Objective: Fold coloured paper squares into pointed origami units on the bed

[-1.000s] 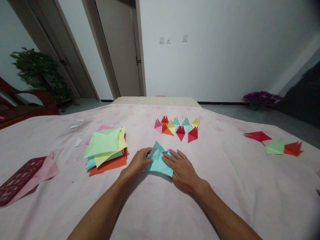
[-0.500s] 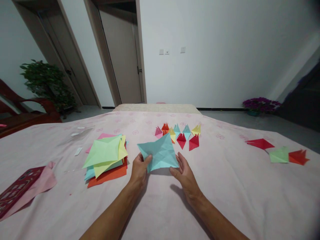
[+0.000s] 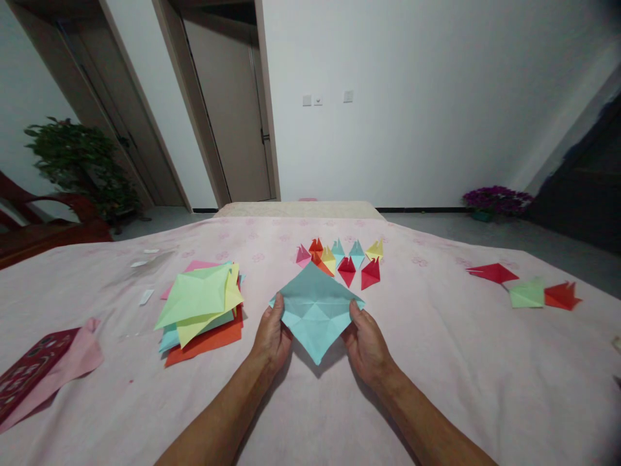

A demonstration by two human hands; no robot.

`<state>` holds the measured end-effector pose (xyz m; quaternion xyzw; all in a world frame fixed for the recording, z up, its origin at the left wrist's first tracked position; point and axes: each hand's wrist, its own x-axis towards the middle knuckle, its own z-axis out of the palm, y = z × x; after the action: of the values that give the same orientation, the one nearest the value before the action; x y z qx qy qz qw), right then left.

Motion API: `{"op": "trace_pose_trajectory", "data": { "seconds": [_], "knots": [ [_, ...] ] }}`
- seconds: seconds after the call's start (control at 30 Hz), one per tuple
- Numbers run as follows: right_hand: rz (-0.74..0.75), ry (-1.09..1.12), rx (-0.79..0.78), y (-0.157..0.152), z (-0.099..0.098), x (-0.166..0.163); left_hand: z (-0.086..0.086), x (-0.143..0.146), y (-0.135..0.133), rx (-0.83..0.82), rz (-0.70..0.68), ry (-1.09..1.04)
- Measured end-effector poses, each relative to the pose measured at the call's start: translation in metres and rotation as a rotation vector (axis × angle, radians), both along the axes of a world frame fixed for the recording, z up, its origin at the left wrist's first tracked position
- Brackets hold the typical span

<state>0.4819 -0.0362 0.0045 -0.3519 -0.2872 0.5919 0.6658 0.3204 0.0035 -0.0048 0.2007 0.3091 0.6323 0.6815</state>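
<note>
A creased light-blue sheet of origami paper (image 3: pixel 316 314) is held up in front of me, turned so one corner points down towards me. My left hand (image 3: pixel 272 333) pinches its left corner, thumb on top. At the opposite corner my right hand (image 3: pixel 369 340) grips the paper the same way, its fingers hidden underneath. Just beyond the sheet stand several small folded paper cranes, among them a red crane (image 3: pixel 371 274) and a yellow crane (image 3: pixel 375 250).
Left of my hands lies a stack of coloured paper (image 3: pixel 194 301). A dark red packet (image 3: pixel 36 369) on pink paper is at the far left. On the right are a red folded piece (image 3: pixel 493 272), a green one (image 3: pixel 528 294) and an orange-red one (image 3: pixel 561 296) on the pink tablecloth (image 3: pixel 436 362).
The blue sheet has been turned so a corner faces me. My right hand has closed on its right corner, and my left hand has shifted to the left corner. The view has swung slightly right.
</note>
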Motion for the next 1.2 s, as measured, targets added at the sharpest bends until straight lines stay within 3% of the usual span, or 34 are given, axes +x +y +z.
{"op": "trace_pose_trajectory", "data": {
  "seconds": [0.17,0.27,0.47,0.6,0.67,0.77,0.83,0.93,1.03,1.1,1.2],
  "knots": [
    [0.002,0.024,-0.036,0.001,0.0,-0.002,-0.006,0.001,0.003,-0.124,-0.009,-0.048],
    [0.012,0.011,-0.051,0.001,-0.001,-0.002,-0.004,-0.001,0.003,-0.073,-0.004,-0.001],
    [-0.046,-0.122,-0.128,0.002,-0.002,0.008,0.007,-0.024,0.01,0.202,-0.021,0.511],
    [-0.078,-0.301,-0.135,0.001,0.003,0.012,0.014,-0.032,0.013,0.278,-0.198,0.696],
    [-0.035,-0.335,-0.108,0.001,0.004,0.011,0.012,-0.029,0.011,0.245,-0.237,0.733],
    [0.145,-0.339,-0.045,-0.001,0.004,0.006,0.005,-0.022,0.006,0.159,-0.159,0.703],
    [0.172,-0.419,-0.001,-0.002,0.003,0.005,0.002,-0.021,0.005,0.16,-0.121,0.625],
    [-0.11,-0.745,0.221,-0.003,0.001,0.012,0.006,-0.026,0.009,0.313,-0.094,0.632],
    [-0.332,-1.164,0.692,-0.003,0.001,0.026,0.015,-0.039,0.013,0.585,-0.026,0.897],
    [-0.34,-1.39,0.895,-0.003,-0.002,0.035,0.014,-0.049,0.015,0.766,0.015,1.071],
    [-0.264,-1.598,0.98,-0.004,-0.01,0.041,0.004,-0.062,0.015,0.943,-0.024,1.296]
  ]
}}
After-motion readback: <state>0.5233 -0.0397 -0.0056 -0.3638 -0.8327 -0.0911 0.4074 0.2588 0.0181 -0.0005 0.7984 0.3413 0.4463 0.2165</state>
